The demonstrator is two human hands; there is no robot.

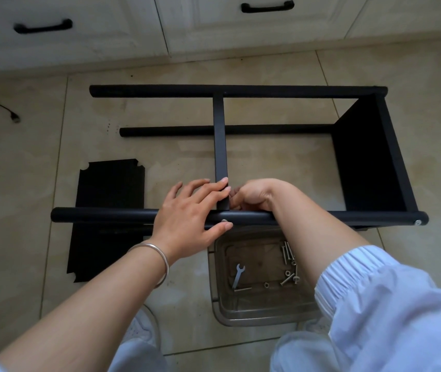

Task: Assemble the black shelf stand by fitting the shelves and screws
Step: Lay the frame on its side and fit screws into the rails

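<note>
Left hand (191, 210) fingers (211, 190) wrap the near end of the middle shelf (220, 135), thumb on a screw (224, 220) in the near pole (101, 214). Right hand (257, 194) fingers curled behind that joint; their hold cannot be told. Stand lies sideways on the floor (26, 183); spare shelf (109, 210) left, clear tray (262, 315) of screws and wrench (238, 275) near.

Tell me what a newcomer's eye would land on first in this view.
First, the black shelf stand lying on its side across the tiled floor, one shelf fitted at its right end. At centre, the left hand grips the near pole and middle shelf while the right hand works at that joint. Just below sits a clear tray holding screws and a small wrench.
</note>
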